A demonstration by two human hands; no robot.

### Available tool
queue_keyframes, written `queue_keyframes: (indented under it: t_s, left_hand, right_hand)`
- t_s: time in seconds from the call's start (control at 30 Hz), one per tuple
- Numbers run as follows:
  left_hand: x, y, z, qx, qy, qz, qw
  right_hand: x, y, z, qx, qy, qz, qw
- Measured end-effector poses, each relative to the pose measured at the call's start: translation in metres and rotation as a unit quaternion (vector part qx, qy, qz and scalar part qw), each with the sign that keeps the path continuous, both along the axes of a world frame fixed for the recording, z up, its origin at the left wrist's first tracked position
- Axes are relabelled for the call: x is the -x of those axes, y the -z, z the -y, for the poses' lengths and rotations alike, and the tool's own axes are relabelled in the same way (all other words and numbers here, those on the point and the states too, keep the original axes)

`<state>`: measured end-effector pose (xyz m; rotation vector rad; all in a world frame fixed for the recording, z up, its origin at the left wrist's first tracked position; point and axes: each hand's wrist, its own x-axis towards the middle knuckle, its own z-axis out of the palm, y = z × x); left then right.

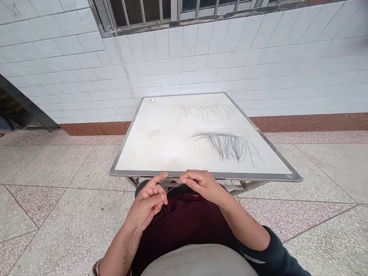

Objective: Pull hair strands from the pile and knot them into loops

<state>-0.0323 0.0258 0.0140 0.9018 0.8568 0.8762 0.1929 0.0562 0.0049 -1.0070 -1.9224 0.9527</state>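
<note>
A thin dark wire (173,188) runs between my two hands, just in front of the table's near edge and above my lap. My left hand (149,199) pinches one part of it between thumb and bent fingers, while its index finger, wrapped in tan tape at the tip, points forward. In my right hand (199,184) the thumb and index finger are closed on the wire, and a loose end hangs below toward my lap. On the table lies a spread pile of similar dark wires (230,147). Behind it sits a row of wires bent into loops (207,110).
The white table (155,142) has a grey metal rim and stands near a tiled wall (172,57). A small white and red object (152,101) rests at its far left corner. A barred window (172,11) is above, with a hanging cord (122,57) beside it.
</note>
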Motion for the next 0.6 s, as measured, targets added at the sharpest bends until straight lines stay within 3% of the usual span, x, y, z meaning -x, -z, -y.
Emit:
queue_keyframes:
  t_s: [0.17,0.27,0.47,0.6]
  left_hand:
    - [0.02,-0.001,-0.003,-0.025,-0.089,-0.033,0.995]
    - [0.021,-0.007,-0.005,-0.062,-0.136,-0.09,0.985]
    - [-0.016,-0.012,-0.005,-0.111,-0.014,-0.118,0.987]
    - [-0.031,-0.009,-0.002,-0.087,0.005,-0.086,0.993]
  right_hand:
    - [-0.012,0.003,-0.006,0.033,0.103,-0.022,0.994]
    - [-0.01,0.001,-0.002,0.058,0.075,-0.038,0.995]
    - [0.013,0.002,0.008,0.053,0.043,-0.045,0.997]
    - [0.017,0.004,0.009,0.015,0.03,-0.032,0.999]
